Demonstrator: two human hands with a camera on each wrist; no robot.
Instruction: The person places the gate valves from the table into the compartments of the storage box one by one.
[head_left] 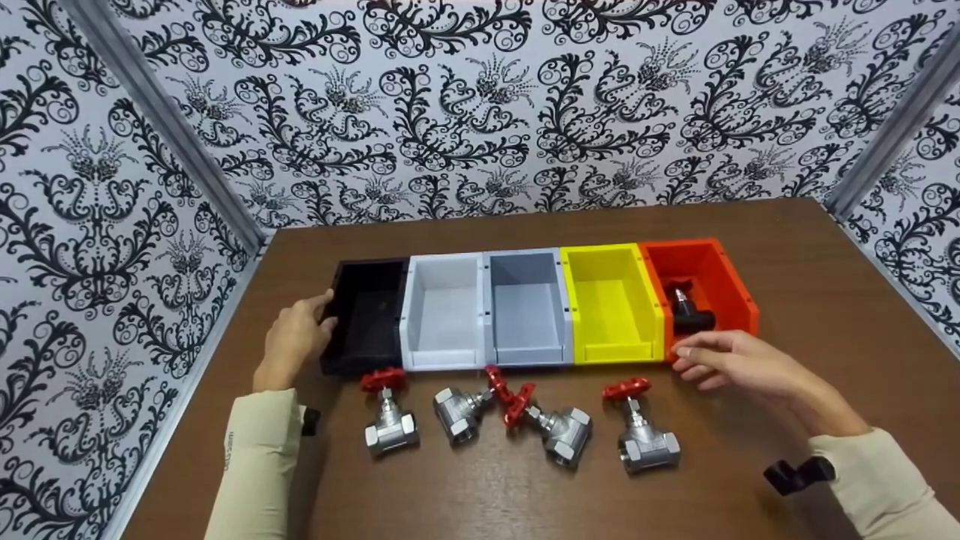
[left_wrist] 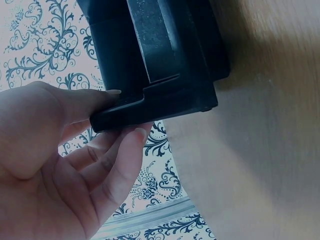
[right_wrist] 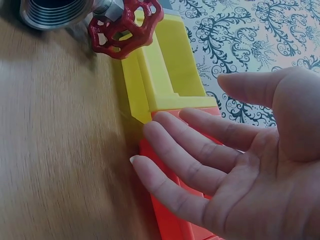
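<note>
My left hand [head_left: 294, 337] pinches the outer side wall of the black bin [left_wrist: 155, 97], with the thumb on the inner side and the fingers outside. At the other end of the row, my right hand [head_left: 739, 364] is at the front of the red bin [head_left: 739, 289]. In the right wrist view its fingers [right_wrist: 190, 167] are extended, with nothing held; whether they touch the bin I cannot tell. Inside the red bin lies a dark T-shaped piece [head_left: 694, 321] with a metal stem, partly hidden by the bin wall.
White [head_left: 446, 356], grey [head_left: 529, 356] and yellow [head_left: 619, 352] bins stand between the black and red ones. Several metal valves with red handwheels lie before them, including a left valve [head_left: 391, 431] and a right valve [head_left: 649, 448]. Patterned walls [head_left: 495, 112] enclose the wooden table [head_left: 480, 502].
</note>
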